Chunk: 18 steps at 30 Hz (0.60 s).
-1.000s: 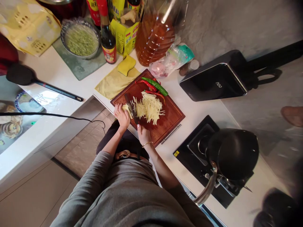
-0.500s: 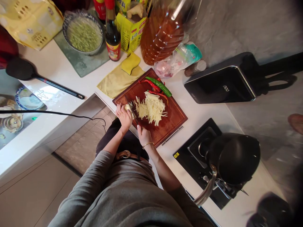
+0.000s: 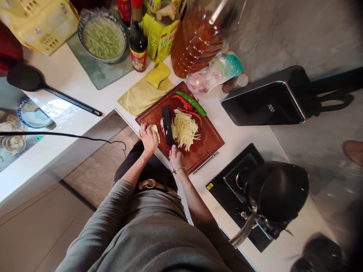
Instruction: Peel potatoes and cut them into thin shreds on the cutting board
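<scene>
Cutting step in hand: on the reddish-brown wooden cutting board, left hand grip pinches the pale potato remnant at its near-left edge, right hand grip is closed on the dark flat-bladed knife beside the pale potato strips; judged next: reposition blade over the remnant, clear of fingertips

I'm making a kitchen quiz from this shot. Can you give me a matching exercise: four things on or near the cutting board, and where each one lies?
Things:
1. knife
2. green chilli
3. uncut potato piece
4. yellow cloth

Places:
a. under the left hand's fingers
b. far edge of the cutting board, beside red chillies
c. on the counter, left of the board
d. between the potato piece and the potato strips, held by the right hand

Pairs: 1-d, 2-b, 3-a, 4-c
</scene>
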### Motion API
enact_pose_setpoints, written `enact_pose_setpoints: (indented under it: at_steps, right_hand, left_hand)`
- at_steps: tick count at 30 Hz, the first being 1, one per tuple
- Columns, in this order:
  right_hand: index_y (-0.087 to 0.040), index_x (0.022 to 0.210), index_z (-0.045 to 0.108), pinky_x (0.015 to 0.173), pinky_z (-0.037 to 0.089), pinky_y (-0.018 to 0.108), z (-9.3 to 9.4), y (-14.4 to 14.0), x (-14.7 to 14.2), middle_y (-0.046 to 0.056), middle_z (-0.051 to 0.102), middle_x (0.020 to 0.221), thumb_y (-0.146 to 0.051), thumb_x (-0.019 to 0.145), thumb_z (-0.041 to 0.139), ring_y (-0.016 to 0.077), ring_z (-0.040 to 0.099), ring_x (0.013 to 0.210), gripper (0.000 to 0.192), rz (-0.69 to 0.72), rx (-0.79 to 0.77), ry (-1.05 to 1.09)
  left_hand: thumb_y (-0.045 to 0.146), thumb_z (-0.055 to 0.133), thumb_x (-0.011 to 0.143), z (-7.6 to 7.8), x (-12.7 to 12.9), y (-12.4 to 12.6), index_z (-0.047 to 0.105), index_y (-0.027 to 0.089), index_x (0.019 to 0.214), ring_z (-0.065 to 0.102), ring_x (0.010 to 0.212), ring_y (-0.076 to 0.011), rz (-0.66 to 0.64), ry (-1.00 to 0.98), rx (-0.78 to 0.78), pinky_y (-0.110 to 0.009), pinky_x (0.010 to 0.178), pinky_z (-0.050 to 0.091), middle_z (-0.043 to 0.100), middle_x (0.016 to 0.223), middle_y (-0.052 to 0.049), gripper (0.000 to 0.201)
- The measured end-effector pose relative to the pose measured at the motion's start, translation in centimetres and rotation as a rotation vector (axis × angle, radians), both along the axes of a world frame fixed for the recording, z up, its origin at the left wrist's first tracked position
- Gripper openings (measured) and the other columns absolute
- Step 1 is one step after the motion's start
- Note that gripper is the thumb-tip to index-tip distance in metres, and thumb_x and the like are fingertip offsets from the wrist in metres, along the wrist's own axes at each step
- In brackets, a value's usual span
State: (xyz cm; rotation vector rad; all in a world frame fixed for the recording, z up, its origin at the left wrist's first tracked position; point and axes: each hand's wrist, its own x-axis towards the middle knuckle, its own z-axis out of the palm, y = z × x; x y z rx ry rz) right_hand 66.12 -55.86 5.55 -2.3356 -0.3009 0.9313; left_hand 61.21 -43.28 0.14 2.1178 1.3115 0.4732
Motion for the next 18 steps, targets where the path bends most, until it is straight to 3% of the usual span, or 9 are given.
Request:
enact_pose_setpoints:
  at_steps: [7,18]
  right_hand:
    - [-0.014,0.084,0.067,0.058,0.040,0.025,1.4,-1.2,-1.7,0.013,0.069,0.070,-0.052,0.093,0.017,0.0196,0.065,0.064,0.064,0.266,-0.096,-0.196]
    - [-0.011,0.099,0.066,0.059,0.038,0.025,1.9,-0.7,-2.1,0.015,0.071,0.082,-0.042,0.096,0.024,0.0212,0.066,0.070,0.052,0.402,-0.263,-0.219]
  left_hand:
    - [0.029,0.032,0.089,0.2,-0.1,-0.3,0.045,0.012,0.124,0.021,0.139,-0.0229,0.089,0.005,-0.035,-0.044,0.112,0.015,0.036,0.142,-0.018,0.041]
    - [0.028,0.033,0.089,-0.2,0.5,-0.6,0.049,0.012,0.114,0.015,0.142,-0.0231,0.120,0.014,-0.090,-0.047,0.113,0.012,0.032,0.144,-0.020,0.034]
